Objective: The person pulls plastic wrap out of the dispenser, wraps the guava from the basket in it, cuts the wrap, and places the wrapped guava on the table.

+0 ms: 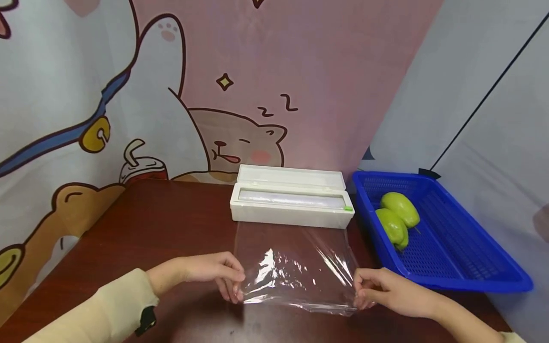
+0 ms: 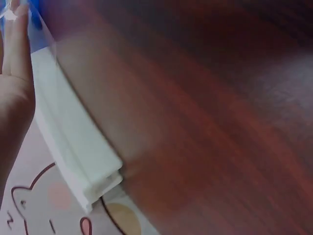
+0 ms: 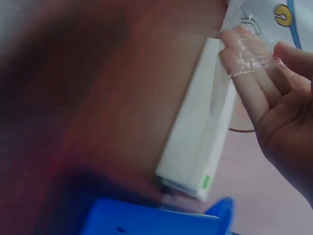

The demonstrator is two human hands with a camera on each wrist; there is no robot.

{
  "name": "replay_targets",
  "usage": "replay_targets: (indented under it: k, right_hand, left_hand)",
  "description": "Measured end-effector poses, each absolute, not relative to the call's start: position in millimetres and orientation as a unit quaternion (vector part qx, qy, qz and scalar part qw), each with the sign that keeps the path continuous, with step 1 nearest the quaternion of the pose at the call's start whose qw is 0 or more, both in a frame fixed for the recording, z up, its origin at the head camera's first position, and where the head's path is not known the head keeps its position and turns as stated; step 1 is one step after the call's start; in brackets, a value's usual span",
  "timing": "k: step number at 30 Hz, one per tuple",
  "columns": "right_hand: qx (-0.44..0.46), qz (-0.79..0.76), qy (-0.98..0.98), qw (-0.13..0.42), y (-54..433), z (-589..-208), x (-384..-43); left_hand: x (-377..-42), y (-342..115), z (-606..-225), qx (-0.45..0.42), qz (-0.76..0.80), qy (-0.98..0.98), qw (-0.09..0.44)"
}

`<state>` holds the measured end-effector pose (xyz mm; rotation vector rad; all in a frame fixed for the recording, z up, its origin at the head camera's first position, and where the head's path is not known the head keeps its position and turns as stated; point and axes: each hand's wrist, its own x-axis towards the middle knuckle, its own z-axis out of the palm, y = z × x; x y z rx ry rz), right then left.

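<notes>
A clear sheet of plastic wrap [image 1: 296, 267] stretches from a white dispenser box [image 1: 291, 214] toward the front of the table. My left hand [image 1: 220, 276] pinches its near left corner between thumb and fingers. At the near right corner, my right hand [image 1: 386, 290] pinches the film the same way; in the right wrist view the crinkled film [image 3: 254, 58] lies over its fingers. The box lid [image 1: 291, 177] stands raised at the back, and the roll [image 1: 291, 198] shows inside. A small green piece [image 1: 348, 208] sits at the box's right end.
To the right of the box stands a blue plastic basket [image 1: 454, 238] holding green fruits [image 1: 399, 209] along its left side. The dark reddish-brown table [image 1: 184, 219] lies under everything. A cartoon-printed cloth [image 1: 326, 95] hangs behind the table.
</notes>
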<state>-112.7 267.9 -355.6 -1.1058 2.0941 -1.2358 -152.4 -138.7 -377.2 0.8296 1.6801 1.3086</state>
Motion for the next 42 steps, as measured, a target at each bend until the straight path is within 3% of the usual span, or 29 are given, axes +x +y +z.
replay_targets:
  k: [6,11,17,21,27,30,32,37,42]
  right_hand:
    - [-0.438,-0.402,0.778,0.205,271.5,-385.4,-103.1]
    - [-0.471,-0.359,0.784,0.187,275.9,-407.0,-97.2]
    - [-0.529,-0.281,0.797,0.081,278.5,-423.9,-94.3]
    - [-0.539,-0.249,0.804,0.040,277.8,-429.5,-94.5]
    - [-0.531,-0.207,0.822,0.011,277.1,-431.3,-93.6]
    - [-0.499,-0.206,0.842,-0.004,277.8,-422.3,-90.8]
    - [-0.481,-0.203,0.852,-0.032,276.8,-410.4,-90.6]
    - [-0.407,-0.202,0.884,-0.113,275.4,-368.1,-97.6]
    - [-0.300,-0.224,0.920,-0.113,283.5,-331.7,-110.5]
  left_hand:
    - [-142.0,-134.6,-396.7,0.327,0.482,0.700,0.413]
    - [-135.9,-131.7,-403.7,0.381,0.401,0.753,0.357]
    - [-127.5,-130.5,-403.9,0.454,0.269,0.803,0.276]
    - [-122.6,-130.6,-404.3,0.479,0.217,0.818,0.231]
    - [-119.0,-135.0,-403.6,0.462,0.226,0.813,0.273]
    - [-121.3,-136.3,-398.9,0.457,0.227,0.820,0.259]
    - [-125.4,-135.2,-395.1,0.452,0.237,0.830,0.225]
    - [-141.6,-129.7,-393.6,0.421,0.234,0.874,0.070]
    - [-155.8,-128.2,-401.9,0.387,0.212,0.897,0.004]
